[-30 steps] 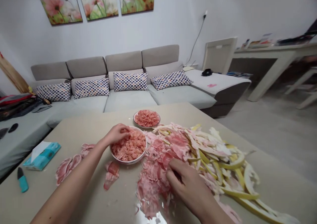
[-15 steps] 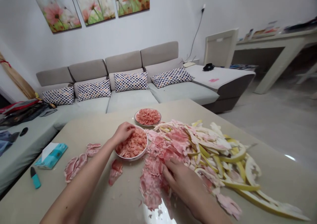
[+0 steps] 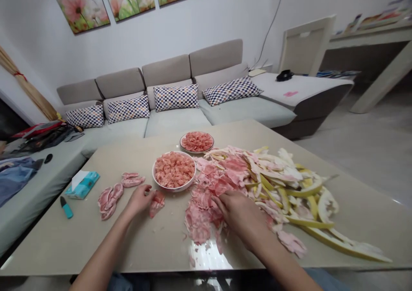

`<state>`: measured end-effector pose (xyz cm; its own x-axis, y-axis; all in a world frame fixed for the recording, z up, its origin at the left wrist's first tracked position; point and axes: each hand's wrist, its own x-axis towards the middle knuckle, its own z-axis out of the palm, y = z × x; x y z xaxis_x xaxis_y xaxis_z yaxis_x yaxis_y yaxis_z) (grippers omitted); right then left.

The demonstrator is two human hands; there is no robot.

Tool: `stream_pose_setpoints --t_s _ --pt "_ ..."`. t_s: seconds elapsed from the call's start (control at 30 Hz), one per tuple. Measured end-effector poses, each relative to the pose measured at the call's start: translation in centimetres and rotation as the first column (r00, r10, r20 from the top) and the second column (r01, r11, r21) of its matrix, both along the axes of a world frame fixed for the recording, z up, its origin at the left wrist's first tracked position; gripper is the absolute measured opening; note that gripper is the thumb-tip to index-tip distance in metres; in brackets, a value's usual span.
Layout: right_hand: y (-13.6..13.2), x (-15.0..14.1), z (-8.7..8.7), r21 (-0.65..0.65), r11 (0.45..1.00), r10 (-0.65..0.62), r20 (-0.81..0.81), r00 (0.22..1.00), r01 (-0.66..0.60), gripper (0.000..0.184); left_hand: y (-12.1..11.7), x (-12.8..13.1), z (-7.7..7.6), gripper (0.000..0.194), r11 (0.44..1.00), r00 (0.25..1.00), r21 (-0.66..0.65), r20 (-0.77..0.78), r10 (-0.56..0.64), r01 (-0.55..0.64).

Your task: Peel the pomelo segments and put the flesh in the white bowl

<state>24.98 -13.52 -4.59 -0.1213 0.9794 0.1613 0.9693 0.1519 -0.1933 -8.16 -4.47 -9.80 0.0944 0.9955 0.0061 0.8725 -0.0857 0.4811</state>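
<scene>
Pomelo pulp [image 3: 174, 170] piled in bowl [image 3: 174, 183]; our left grip [image 3: 140, 199] half-curled, nothing visible in it, beside pink scrap [image 3: 157, 204]; right grip [image 3: 240, 213] buried in pith heap [image 3: 204, 207], hold unclear. Careless reach could tip bowl, spilling pulp among pith.

Head view down over table [image 3: 54, 250]

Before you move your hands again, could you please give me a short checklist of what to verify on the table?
1. Left hand out of the white bowl: ok.
2. Pomelo pulp inside the bowl's rim: ok.
3. Right hand empty: cannot tell, its fingers are down in the pink membrane pile.
4. Tabletop free of pink scraps left of the bowl: not ok.
5. Pulp on the small plate kept within its rim: ok.
</scene>
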Motion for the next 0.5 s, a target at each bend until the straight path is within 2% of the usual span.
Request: stream_pose_setpoints --t_s 0.1,0.2,0.27,0.3,0.4,0.5 --pt "0.0 -0.8 -0.2 0.075 0.996 0.052 0.001 0.999 -0.052 0.027 -0.2 0.5 -1.6 0.034 1.0 1.0 -0.016 -0.008 -0.007 0.006" --pt "0.2 -1.4 -0.4 0.09 0.995 0.051 0.016 0.999 -0.052 0.035 -0.3 0.5 -1.8 0.033 1.0 1.0 -0.009 0.0 -0.025 0.025" --pt "0.3 -1.8 -0.5 0.094 0.994 0.047 0.017 0.999 -0.048 0.029 -0.6 0.3 -1.8 0.035 0.999 0.999 -0.007 0.014 -0.043 0.043" --pt "0.4 -2.0 -0.6 0.098 0.994 0.053 0.009 0.999 -0.054 0.024 -0.7 0.2 -1.8 0.039 0.999 0.999 -0.008 0.02 -0.05 0.05" --pt "0.4 -2.5 -0.9 0.094 0.992 0.083 -0.035 0.996 -0.079 0.024 -1.1 0.0 -1.8 0.059 0.998 0.998 -0.014 0.024 -0.059 0.06" --pt "0.2 -3.0 -1.1 0.059 0.993 0.111 -0.075 0.991 -0.107 0.038 -1.3 0.1 -1.8 0.066 0.998 0.998 -0.025 0.016 -0.065 0.066"
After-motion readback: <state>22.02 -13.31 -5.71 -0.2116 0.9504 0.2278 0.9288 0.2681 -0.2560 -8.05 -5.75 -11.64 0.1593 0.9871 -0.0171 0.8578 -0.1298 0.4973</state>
